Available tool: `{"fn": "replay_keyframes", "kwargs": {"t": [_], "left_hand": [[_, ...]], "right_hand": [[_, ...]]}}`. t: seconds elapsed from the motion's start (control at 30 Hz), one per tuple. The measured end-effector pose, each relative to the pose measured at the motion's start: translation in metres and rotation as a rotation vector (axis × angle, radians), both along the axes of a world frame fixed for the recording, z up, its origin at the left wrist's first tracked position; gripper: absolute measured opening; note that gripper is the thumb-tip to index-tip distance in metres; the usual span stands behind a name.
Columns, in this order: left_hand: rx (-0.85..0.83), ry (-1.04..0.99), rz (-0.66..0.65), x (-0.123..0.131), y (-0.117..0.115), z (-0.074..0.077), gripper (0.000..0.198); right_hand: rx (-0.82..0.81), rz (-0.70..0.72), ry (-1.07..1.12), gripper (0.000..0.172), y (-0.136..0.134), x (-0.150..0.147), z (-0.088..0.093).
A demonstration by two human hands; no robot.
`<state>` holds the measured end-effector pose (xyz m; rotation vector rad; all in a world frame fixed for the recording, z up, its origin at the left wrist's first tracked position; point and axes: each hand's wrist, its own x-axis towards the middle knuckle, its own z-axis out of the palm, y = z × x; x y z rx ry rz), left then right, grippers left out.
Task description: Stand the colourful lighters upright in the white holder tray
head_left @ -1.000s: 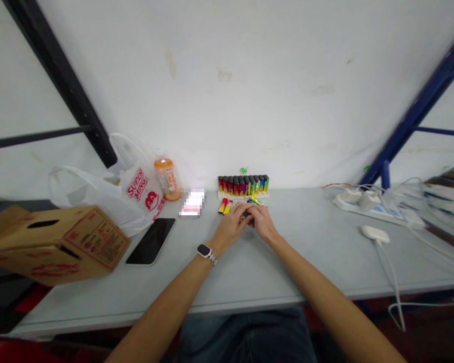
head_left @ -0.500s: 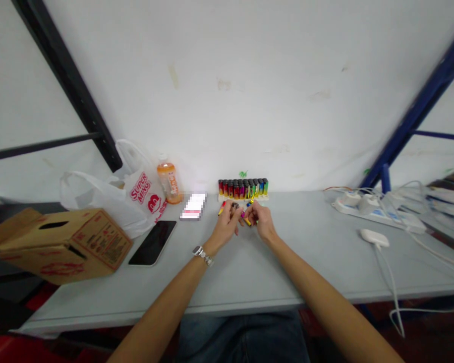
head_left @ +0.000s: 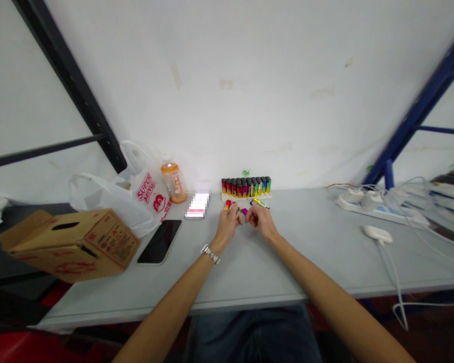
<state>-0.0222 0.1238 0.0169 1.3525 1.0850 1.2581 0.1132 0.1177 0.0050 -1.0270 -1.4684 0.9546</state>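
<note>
A pale rack (head_left: 227, 197) stands by the wall, with several colourful, black-topped lighters (head_left: 245, 188) upright in it. Just in front of the rack, my left hand (head_left: 227, 223) is closed, its thumb and fingers pinching a small lighter that is mostly hidden. A red lighter end (head_left: 227, 204) shows beyond that hand. My right hand (head_left: 262, 221) is curled shut close beside it; what its fingers hold, if anything, is hidden. Between the two hands shows a purple lighter (head_left: 244, 212). Yellow and blue lighters (head_left: 260, 203) lie just past my right knuckles.
To the left are a cardboard box (head_left: 75, 244), a white plastic bag (head_left: 136, 201), an orange drink bottle (head_left: 173, 181), a dark phone (head_left: 160, 242) and a lit, blurred screen (head_left: 197, 205). A power strip (head_left: 382, 212) and a corded white plug (head_left: 378, 234) lie right.
The view has shifted slightly, moving everything a little to the right in the picture. My right fingers have curled in more, and the yellow part of the lighter between my hands no longer shows.
</note>
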Motion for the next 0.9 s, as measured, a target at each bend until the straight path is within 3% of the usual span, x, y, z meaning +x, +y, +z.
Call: {"fn": "replay_keyframes", "kwargs": {"t": [0.13, 0.3, 0.5, 0.7, 0.9], "left_hand": [[0.010, -0.036, 0.039, 0.006, -0.002, 0.001, 0.054], [-0.093, -0.069, 0.040, 0.007, -0.005, 0.006, 0.052], [-0.279, -0.170, -0.129, -0.001, -0.003, 0.007, 0.066], [-0.244, -0.108, 0.027, 0.002, -0.005, 0.010, 0.048], [-0.267, -0.118, 0.030, 0.002, -0.005, 0.010, 0.044]], "right_hand": [[0.011, -0.001, 0.002, 0.072, 0.002, 0.000, -0.002], [0.020, 0.037, -0.013, 0.074, 0.001, -0.003, -0.002], [0.007, 0.045, 0.005, 0.073, 0.002, -0.002, -0.003], [0.014, 0.044, -0.012, 0.074, 0.003, 0.000, -0.004], [-0.010, 0.056, -0.080, 0.075, 0.001, -0.002, -0.003]]}}
